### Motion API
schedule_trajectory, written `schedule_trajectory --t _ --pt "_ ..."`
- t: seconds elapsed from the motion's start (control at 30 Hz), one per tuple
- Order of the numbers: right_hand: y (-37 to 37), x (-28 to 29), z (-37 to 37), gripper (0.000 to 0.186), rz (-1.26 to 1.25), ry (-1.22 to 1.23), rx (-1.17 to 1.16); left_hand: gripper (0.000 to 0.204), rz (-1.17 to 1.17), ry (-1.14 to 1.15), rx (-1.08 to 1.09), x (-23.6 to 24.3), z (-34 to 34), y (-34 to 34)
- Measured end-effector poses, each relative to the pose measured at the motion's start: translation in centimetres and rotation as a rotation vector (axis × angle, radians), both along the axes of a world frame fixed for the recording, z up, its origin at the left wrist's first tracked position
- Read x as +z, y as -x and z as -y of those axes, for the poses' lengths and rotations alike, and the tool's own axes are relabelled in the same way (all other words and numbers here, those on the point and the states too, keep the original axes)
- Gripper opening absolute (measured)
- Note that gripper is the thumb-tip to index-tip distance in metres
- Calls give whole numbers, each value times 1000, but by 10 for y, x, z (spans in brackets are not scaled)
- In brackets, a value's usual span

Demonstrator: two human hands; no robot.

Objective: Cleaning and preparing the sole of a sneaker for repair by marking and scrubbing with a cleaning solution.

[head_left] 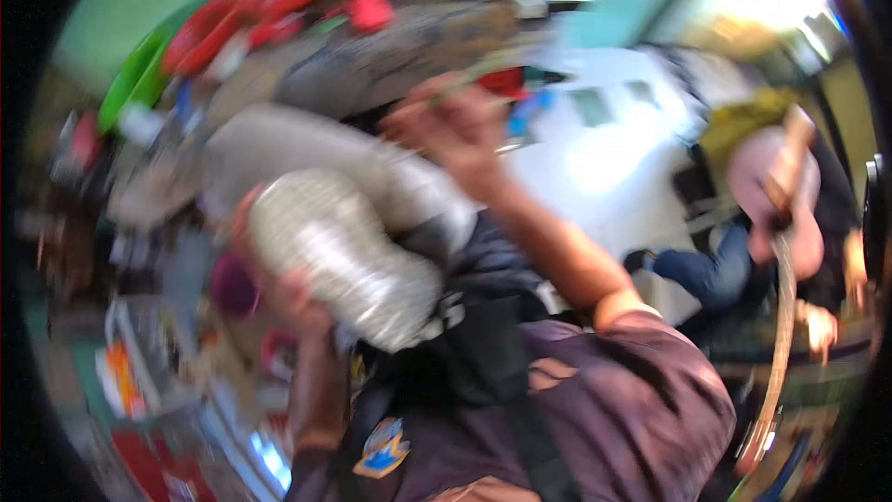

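Observation:
My left hand (302,297) is closed round the side of a silvery-white, rounded form (325,251), which narrows in the middle and looks wrapped in a shiny, ridged skin. It lies tilted across my lap, against my shirt. Up and to the right of it, apart from it, my right hand (455,135) is raised over my grey-clad leg (307,144), its fingers curled. A thin pale-green strip or stick (497,63) shows at those fingers, too smeared to name.
Red (204,33) and green plastic things (135,84) stand beyond a brown, cluttered surface (390,51). Left of me lie many small items and a purple container (235,284). Another person in jeans (715,270) sits at the right, near a long pale strip (780,335).

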State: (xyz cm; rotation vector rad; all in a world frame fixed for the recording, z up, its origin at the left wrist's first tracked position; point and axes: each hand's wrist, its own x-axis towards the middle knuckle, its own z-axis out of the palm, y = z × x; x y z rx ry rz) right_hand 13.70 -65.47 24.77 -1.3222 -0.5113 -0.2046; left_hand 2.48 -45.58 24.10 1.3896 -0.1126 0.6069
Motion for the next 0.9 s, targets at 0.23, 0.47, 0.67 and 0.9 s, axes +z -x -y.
schedule_trajectory --t 0.23,0.47,0.67,0.9 --pt "11 10 22 11 195 56 62 95 101 -309 53 29 9 -11" --pt "9 22 32 31 16 8 214 93 127 -314 -77 28 -15 -4" --pt "11 22 31 21 70 -6 155 98 83 -296 -79 39 -18 -8" --pt "6 34 31 27 61 105 168 105 54 -283 -65 49 -20 -2"
